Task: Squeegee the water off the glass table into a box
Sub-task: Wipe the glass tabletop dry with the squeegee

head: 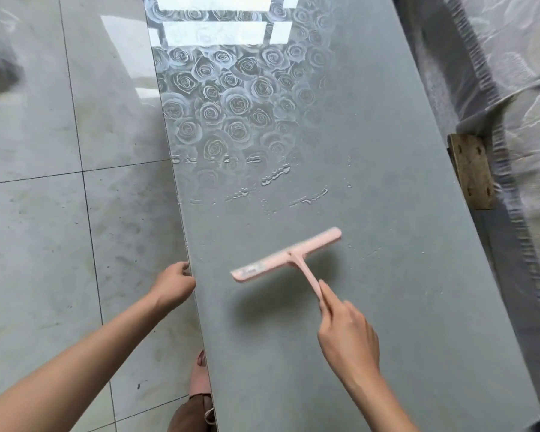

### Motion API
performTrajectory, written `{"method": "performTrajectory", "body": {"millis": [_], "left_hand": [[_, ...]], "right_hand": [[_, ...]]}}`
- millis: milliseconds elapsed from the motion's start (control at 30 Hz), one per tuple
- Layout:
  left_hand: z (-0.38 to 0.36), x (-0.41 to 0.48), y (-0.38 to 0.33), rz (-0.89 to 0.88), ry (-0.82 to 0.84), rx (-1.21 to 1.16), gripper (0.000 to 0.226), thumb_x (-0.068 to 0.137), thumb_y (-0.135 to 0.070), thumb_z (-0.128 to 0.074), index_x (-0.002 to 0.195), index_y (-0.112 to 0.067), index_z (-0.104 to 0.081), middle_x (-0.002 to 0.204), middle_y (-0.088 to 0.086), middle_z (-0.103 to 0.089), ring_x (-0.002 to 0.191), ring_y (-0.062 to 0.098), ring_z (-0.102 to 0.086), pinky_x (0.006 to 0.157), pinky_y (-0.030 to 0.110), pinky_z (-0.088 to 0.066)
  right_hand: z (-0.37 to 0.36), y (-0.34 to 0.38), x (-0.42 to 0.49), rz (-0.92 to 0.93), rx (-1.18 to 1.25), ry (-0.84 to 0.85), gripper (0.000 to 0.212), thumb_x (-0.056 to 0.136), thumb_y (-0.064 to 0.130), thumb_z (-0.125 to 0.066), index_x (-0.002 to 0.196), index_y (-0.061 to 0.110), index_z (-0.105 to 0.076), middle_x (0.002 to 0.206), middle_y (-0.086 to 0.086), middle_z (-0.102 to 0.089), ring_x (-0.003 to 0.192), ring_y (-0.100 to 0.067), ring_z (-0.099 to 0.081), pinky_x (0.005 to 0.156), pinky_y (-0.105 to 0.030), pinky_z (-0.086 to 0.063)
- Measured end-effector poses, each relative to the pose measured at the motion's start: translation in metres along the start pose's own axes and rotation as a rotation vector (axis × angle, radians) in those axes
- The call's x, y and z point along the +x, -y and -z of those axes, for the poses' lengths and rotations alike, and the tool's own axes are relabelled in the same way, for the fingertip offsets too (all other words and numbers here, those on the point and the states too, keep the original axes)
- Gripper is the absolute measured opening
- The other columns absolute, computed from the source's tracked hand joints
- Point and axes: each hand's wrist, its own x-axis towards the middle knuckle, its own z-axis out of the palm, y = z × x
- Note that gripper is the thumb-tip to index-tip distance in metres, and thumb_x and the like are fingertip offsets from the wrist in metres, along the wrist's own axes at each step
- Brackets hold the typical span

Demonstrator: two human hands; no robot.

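Pink plastic squeegee [286, 255] slanting across glass table [387, 275], handle pinched by right hand [348, 336]; left hand [173, 283] curled loosely at table edge, gripping nothing.

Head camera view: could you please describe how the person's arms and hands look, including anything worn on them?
Both forearms are bare as far as the frame shows, with no sleeves in view. The left hand and right hand wear no gloves, and no rings, watch or bracelets show. The right hand is slightly blurred, so fine details such as nails cannot be made out.

Pink squeegee [286, 255]; grey rose-pattern table [387, 151].
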Motion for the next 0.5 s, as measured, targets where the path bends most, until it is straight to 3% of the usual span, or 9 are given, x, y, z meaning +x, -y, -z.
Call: {"method": "performTrajectory", "body": {"millis": [100,233,300,400,500], "left_hand": [[0.000,0.011,0.010,0.054,-0.021,-0.019,0.054,0.080,0.002,-0.047,0.134,-0.001,-0.049,0.118,0.015,-0.064,0.117,0.031,-0.056,0.101,0.037,-0.041],[-0.002,0.017,0.023,0.062,-0.015,-0.032,0.043,0.081,0.011,-0.039,0.107,-0.009,-0.067,0.103,0.011,-0.067,0.113,0.030,-0.057,0.098,0.035,-0.043],[-0.004,0.015,0.028,0.057,-0.007,-0.060,0.047,0.081,0.012,-0.036,0.113,-0.008,-0.065,0.114,0.015,-0.065,0.115,0.032,-0.056,0.098,0.034,-0.043],[-0.006,0.007,0.033,0.052,-0.006,-0.087,0.048,0.085,0.010,-0.035,0.124,-0.007,-0.059,0.116,0.015,-0.062,0.104,0.030,-0.057,0.078,0.025,-0.040],[-0.010,-0.003,0.036,0.041,-0.008,-0.117,0.046,0.088,0.009,-0.036,0.128,-0.004,-0.055,0.106,0.014,-0.060,0.089,0.024,-0.053,0.066,0.025,-0.036]], "right_hand": [[-0.015,-0.003,-0.020,-0.046,-0.064,0.057,0.043,0.101,0.036,-0.027,0.143,0.045,-0.026,0.099,-0.002,-0.055,0.096,-0.026,-0.060,0.075,-0.034,-0.044],[-0.024,0.020,0.001,0.002,-0.102,0.009,0.045,0.101,0.032,-0.029,0.145,0.041,-0.026,0.101,-0.006,-0.056,0.095,-0.030,-0.059,0.071,-0.035,-0.043],[-0.021,0.039,0.026,0.038,-0.068,-0.009,0.044,0.101,0.029,-0.031,0.144,0.037,-0.031,0.105,-0.010,-0.057,0.097,-0.034,-0.058,0.073,-0.036,-0.043],[-0.008,0.066,0.054,0.081,-0.019,-0.007,0.038,0.101,0.027,-0.033,0.137,0.031,-0.041,0.108,-0.014,-0.059,0.099,-0.036,-0.057,0.073,-0.036,-0.041],[0.002,0.058,0.049,0.115,0.078,-0.024,0.039,0.100,0.028,-0.035,0.139,0.032,-0.040,0.107,-0.014,-0.059,0.099,-0.036,-0.055,0.075,-0.037,-0.041]]}}
